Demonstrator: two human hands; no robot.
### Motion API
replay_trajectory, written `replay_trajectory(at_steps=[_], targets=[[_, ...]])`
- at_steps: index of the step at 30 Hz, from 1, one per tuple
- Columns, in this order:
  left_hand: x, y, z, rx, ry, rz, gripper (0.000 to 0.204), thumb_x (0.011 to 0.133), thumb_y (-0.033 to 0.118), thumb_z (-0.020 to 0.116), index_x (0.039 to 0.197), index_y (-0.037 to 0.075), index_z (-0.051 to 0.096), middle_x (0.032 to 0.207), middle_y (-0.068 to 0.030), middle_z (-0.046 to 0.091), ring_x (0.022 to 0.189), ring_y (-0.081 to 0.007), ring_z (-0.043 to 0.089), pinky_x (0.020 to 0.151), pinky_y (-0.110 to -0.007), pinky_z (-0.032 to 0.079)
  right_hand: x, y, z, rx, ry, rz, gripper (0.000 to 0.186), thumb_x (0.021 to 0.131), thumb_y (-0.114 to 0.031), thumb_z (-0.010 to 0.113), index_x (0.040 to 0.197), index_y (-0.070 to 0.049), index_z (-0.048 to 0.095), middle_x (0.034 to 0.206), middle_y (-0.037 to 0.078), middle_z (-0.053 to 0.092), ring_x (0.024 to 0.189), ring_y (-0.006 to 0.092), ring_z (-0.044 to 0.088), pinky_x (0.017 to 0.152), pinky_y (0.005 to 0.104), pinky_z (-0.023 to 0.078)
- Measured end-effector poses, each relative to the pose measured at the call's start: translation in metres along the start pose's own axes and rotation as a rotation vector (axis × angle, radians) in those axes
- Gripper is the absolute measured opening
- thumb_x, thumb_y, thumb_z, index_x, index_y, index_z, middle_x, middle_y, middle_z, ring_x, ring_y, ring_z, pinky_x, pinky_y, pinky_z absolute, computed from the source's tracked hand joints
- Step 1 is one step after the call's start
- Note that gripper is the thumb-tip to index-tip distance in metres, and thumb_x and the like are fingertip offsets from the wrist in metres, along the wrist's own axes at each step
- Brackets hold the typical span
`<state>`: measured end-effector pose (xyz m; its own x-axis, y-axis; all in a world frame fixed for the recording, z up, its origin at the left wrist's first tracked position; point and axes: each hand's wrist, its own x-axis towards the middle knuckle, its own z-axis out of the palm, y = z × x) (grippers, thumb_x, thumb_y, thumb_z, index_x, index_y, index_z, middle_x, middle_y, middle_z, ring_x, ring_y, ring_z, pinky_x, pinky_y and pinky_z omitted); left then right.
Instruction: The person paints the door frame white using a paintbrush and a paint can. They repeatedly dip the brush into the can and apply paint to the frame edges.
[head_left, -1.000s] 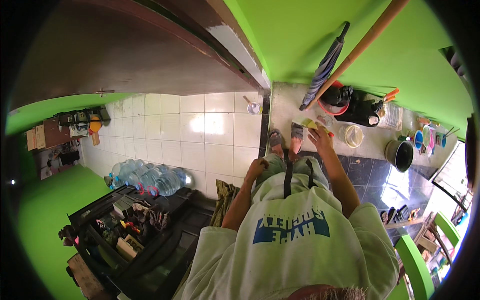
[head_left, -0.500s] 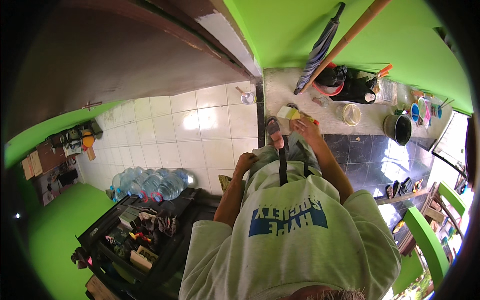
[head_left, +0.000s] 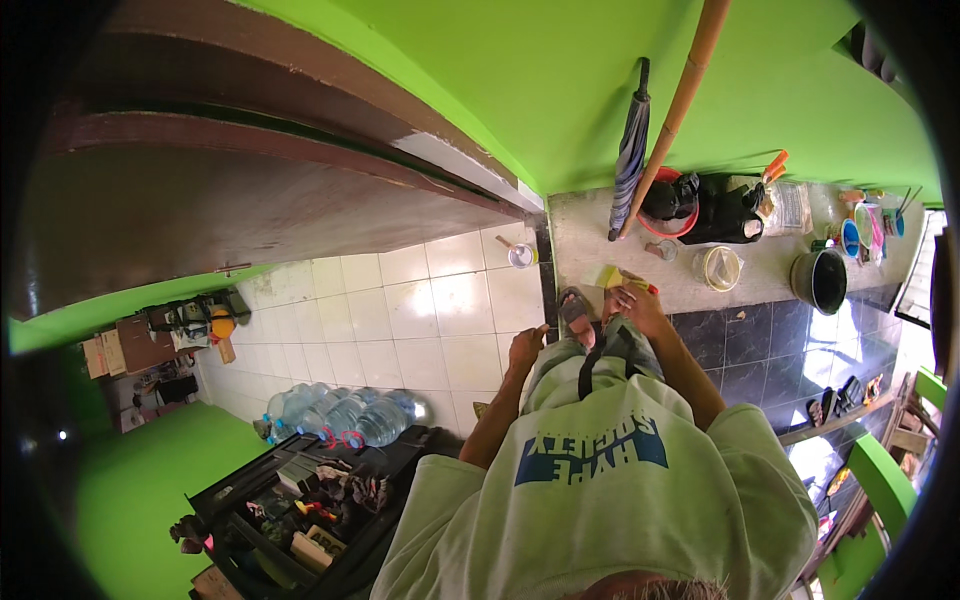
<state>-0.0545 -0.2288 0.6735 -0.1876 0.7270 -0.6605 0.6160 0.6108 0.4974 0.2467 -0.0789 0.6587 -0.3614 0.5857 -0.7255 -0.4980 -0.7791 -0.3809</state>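
My right hand is closed round a paintbrush with a yellow handle and a red tip. Its pale yellow head points left, low over the concrete strip beside my sandalled foot. My left hand is beside my left knee, over the white tiles. Its fingers are partly bent and apart, with nothing visible in them. Ahead of that hand stands a small white tub with a stick-like thing across its rim.
A clear round tub and black bucket stand right of my right hand. A folded umbrella and bamboo pole lean on the green wall. Large water bottles lie left, beside a black open drawer unit.
The whole view has shifted, with the scene lower in the picture. My left hand has come forward off my leg. The right hand keeps the paintbrush low by my foot.
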Motion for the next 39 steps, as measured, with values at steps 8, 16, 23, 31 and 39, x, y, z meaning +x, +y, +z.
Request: replay_trajectory(at_steps=[8,16,23,31,39], targets=[[-0.002,0.069,-0.012,-0.407,0.134,0.106,0.068,0.090,0.017,0.076,0.145,0.001,0.039,0.118,-0.0229,0.066,0.102,-0.0287,0.070,0.086,-0.039,0.057,0.015,-0.050,0.021,0.114,-0.048,-0.010,0.045,0.099,-0.014,0.062,0.143,-0.012,0.051,0.120,0.010,0.063,0.110,0.0228,0.063,0.091,0.0431,0.054],[0.007,-0.010,-0.026,-0.533,0.222,-0.160,0.066,0.093,0.017,0.070,0.147,-0.002,0.037,0.111,-0.0181,0.069,0.095,-0.0237,0.070,0.079,-0.035,0.058,0.027,-0.028,0.042,0.142,-0.030,-0.049,0.039,0.100,-0.018,0.063,0.137,-0.012,0.054,0.122,0.006,0.062,0.112,0.0214,0.061,0.089,0.0425,0.052],[0.040,-0.065,-0.082,-0.372,0.062,-0.040,0.059,0.092,0.021,0.073,0.140,-0.002,0.047,0.110,-0.0160,0.070,0.090,-0.0207,0.068,0.081,-0.035,0.055,0.058,0.027,0.040,0.270,0.147,-0.085,0.035,0.098,-0.027,0.066,0.128,-0.013,0.057,0.126,0.004,0.062,0.111,0.0207,0.060,0.088,0.0421,0.051],[0.075,-0.116,-0.227,-0.366,0.087,0.205,0.041,0.084,0.009,0.079,0.121,0.003,0.063,0.106,-0.0108,0.065,0.092,-0.0178,0.064,0.080,-0.035,0.056,0.062,0.120,0.112,0.477,0.287,-0.270,0.034,0.097,-0.031,0.067,0.124,-0.011,0.063,0.125,0.004,0.064,0.120,0.0216,0.058,0.099,0.0432,0.048],[0.101,-0.094,-0.254,-0.947,-0.338,-0.230,0.039,0.100,0.035,0.064,0.131,0.011,0.061,0.113,-0.0024,0.065,0.102,-0.0148,0.062,0.080,-0.029,0.047,0.023,0.234,0.159,0.874,0.311,-0.366,0.036,0.091,-0.025,0.067,0.124,-0.010,0.063,0.113,0.007,0.067,0.101,0.0216,0.063,0.094,0.0426,0.050]])
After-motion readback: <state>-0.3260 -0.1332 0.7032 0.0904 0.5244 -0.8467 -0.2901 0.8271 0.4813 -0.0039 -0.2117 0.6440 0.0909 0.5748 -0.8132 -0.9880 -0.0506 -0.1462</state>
